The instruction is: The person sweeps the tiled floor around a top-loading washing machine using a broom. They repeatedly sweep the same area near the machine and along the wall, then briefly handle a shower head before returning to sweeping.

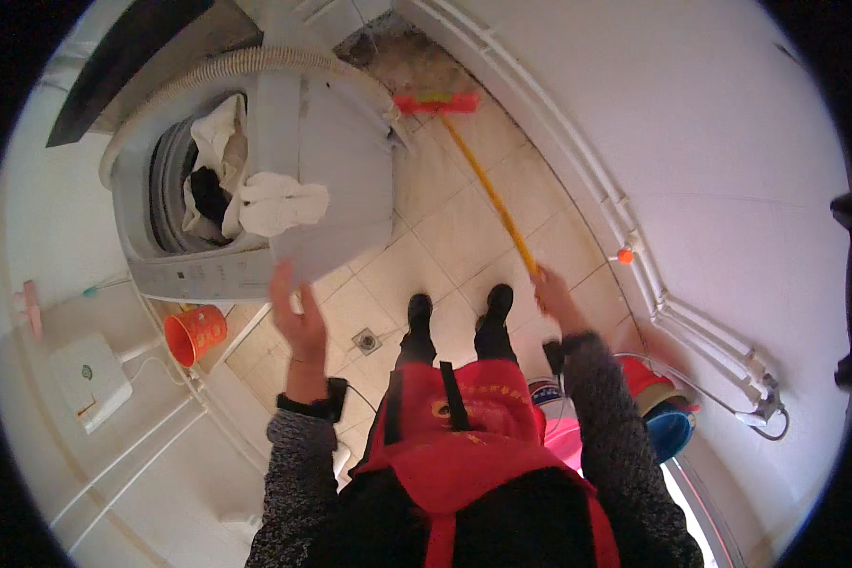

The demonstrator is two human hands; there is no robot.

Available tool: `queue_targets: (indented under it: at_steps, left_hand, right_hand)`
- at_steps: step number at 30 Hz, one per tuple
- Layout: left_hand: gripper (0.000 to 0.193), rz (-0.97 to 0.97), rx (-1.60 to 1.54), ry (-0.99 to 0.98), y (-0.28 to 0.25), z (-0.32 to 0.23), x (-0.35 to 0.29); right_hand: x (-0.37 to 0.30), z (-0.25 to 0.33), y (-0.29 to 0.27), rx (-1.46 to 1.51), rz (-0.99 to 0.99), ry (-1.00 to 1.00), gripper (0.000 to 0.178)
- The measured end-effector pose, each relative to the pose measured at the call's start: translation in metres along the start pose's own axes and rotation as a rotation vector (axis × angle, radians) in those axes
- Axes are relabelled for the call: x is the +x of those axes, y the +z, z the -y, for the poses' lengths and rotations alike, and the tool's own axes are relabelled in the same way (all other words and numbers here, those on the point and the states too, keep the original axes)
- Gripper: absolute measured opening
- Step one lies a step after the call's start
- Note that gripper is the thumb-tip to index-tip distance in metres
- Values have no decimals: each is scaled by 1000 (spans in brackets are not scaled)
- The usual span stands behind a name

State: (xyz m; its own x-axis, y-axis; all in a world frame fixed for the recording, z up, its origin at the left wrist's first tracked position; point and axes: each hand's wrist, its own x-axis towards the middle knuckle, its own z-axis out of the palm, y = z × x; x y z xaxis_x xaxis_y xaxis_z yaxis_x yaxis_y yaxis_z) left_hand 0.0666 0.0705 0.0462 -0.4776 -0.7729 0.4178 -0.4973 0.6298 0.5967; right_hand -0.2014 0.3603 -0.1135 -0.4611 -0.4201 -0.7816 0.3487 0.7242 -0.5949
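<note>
My right hand is closed round the upper end of a long-handled floor brush with a yellow pole. Its wide red head rests on the tiles by the far wall; blur hides whether it has bristles or a blade. My left hand is raised with its fingers apart and holds nothing, just in front of the top-loading washing machine. White and black laundry lies in the machine's open drum. A white cloth sits on the machine's top beside the opening.
A ribbed hose curves along the machine's back. An orange basket is at the left, and a floor drain lies between it and my feet. White pipes follow the right wall. Red and blue basins stand behind my right arm.
</note>
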Motion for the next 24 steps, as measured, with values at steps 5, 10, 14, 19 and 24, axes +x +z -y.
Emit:
queue_targets:
  at_steps: [5, 10, 14, 19, 24]
  left_hand:
    - [42, -113, 283, 54, -2, 19, 89]
    - [47, -122, 342, -74, 12, 32, 99]
    - [50, -90, 365, -56, 11, 31, 96]
    - [57, -56, 430, -23, 9, 32, 99]
    - [60, -43, 432, -54, 8, 32, 100]
  right_hand:
    - [-158, -104, -24, -158, -90, 319, 36]
    - [-224, -152, -53, -121, -160, 248, 36]
    - [-178, -137, -90, -7, -105, 416, 36]
    - [-55, -53, -105, -139, 27, 311, 25]
    - [40, 63, -59, -267, 69, 163, 24]
